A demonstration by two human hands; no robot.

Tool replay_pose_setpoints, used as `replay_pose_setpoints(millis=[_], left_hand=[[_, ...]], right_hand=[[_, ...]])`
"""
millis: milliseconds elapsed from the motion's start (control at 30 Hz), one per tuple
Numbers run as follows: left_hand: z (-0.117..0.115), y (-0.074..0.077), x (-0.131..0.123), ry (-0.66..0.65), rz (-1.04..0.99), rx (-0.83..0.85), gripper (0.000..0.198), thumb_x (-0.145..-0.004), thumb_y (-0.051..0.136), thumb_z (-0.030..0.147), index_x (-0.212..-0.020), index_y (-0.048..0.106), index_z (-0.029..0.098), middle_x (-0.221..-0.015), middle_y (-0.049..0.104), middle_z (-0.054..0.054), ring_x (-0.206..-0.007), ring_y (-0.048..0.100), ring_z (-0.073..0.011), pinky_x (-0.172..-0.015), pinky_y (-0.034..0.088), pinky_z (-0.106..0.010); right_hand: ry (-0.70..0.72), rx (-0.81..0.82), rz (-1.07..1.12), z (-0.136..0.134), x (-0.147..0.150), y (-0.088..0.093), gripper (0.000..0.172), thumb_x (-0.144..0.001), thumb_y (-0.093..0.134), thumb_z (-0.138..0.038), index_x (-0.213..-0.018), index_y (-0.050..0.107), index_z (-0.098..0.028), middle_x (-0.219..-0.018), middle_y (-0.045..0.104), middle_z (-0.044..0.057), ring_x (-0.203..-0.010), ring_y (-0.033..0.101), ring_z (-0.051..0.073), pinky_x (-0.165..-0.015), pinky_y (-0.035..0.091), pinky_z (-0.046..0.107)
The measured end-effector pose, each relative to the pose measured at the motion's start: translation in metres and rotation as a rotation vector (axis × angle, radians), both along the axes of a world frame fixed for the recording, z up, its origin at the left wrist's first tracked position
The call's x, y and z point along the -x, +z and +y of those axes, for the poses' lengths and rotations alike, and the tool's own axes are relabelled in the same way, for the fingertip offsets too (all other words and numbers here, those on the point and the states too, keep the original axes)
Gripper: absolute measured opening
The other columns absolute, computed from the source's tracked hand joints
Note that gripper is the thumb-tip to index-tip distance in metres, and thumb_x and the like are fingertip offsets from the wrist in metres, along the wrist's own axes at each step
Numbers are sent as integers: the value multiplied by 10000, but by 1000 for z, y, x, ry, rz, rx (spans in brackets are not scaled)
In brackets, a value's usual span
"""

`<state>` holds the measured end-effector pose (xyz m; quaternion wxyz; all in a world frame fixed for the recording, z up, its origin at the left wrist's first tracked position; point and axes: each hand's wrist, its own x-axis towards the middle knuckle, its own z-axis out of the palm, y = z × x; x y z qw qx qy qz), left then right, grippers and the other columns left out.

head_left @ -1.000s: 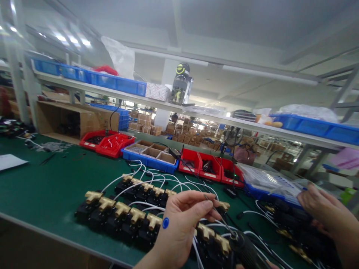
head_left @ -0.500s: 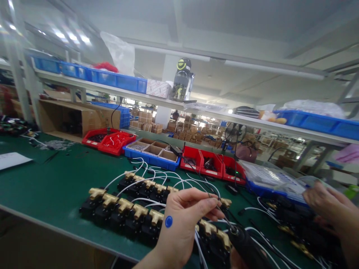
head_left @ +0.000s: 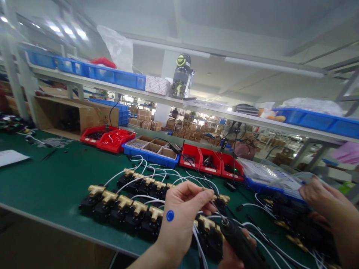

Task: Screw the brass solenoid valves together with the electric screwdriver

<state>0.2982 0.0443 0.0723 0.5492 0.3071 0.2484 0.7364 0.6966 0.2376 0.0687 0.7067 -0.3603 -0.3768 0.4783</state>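
Observation:
My left hand (head_left: 182,213), with a blue round mark on its back, is closed in a pinch. What its fingertips hold is too small to make out; the thin bit of a black electric screwdriver (head_left: 237,237) reaches up to them. Around the screwdriver's body my right hand (head_left: 231,257) is wrapped, partly hidden at the lower edge. Beneath and beside my hands stand rows of black valve units with brass fittings (head_left: 123,202) on top. White cables (head_left: 148,198) run among them.
Red bins (head_left: 210,164) and a blue divided tray (head_left: 150,158) line the back of the green table (head_left: 50,186). Another person's hand (head_left: 316,194) works at the right over more valve units. Overhead runs a shelf with blue trays (head_left: 114,76) and a bottle (head_left: 181,76).
My right hand and the screwdriver have shifted slightly up and left, and more of that hand shows. My left hand keeps its pinch. The whole view has moved a little.

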Motion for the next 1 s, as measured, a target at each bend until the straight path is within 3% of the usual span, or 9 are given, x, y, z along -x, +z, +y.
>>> replay_pose_setpoints(millis=[167,267,367,433,533,600,700,833,1000], left_hand=[[2,1,3,-10,-63,14,248,-601,904,252,-608,690,127,-561,681,-9,-505,635,-71,-509,487,-110],[0,2,2,-19,-88,6,243,-592,914,256,-612,706,132,-579,692,-10,-525,652,-74,-529,505,-105],[-3,4,1,-33,-112,-10,215,-593,916,246,-652,738,142,-644,726,-24,-556,678,-86,-552,532,-113],[-5,4,1,-48,-108,-21,191,-604,910,233,-672,753,147,-683,742,-35,-571,692,-97,-562,548,-119],[-8,4,0,-80,-70,-58,131,-654,878,216,-682,766,155,-698,750,-40,-588,706,-106,-573,562,-122],[-8,4,-1,-97,-46,-91,86,-694,848,197,-693,770,163,-716,755,-38,-599,713,-108,-582,567,-122],[-9,6,-4,-123,-14,-119,56,-716,820,159,-702,767,168,-734,759,-31,-599,716,-108,-578,566,-123],[-11,16,-10,-170,74,-114,84,-705,809,145,-660,739,153,-643,727,-21,-584,711,-121,-573,567,-139],[-13,27,-25,-203,188,-109,95,-688,793,154,-632,716,152,-579,694,-15,-561,693,-125,-561,558,-149]], right_hand=[[-74,-24,-24,-1,4,9,272,-927,656,-344,-993,642,-81,-1033,639,69,-1064,615,232,-918,567,419],[-77,-57,-78,-1,12,12,159,-888,684,-248,-840,652,-100,-937,675,51,-1177,587,235,-942,577,388],[-73,-130,-153,-5,27,4,184,-849,639,-118,-694,636,-219,-821,694,-4,-1441,282,67,-945,540,129],[-71,-183,-217,-12,39,-4,216,-855,593,-117,-707,641,-268,-867,706,-33,-1457,130,-16,-900,524,67],[-23,-208,-415,-27,54,-12,178,-935,544,-245,-826,680,-210,-1039,694,7,-1408,369,136,-912,582,235],[68,-208,-636,-40,58,-14,259,-977,544,-363,-965,680,-143,-1108,659,67,-1223,557,214,-914,585,336],[246,-229,-831,-62,57,-17,365,-949,606,-445,-1129,629,-129,-1152,609,100,-1037,611,210,-849,582,362],[372,-236,-466,-83,53,-26,349,-948,620,-386,-1138,591,-95,-1096,591,92,-992,597,194,-806,582,369],[546,-160,41,-79,61,-33,285,-968,598,-347,-1114,598,-102,-1072,595,86,-973,604,172,-817,577,331]])
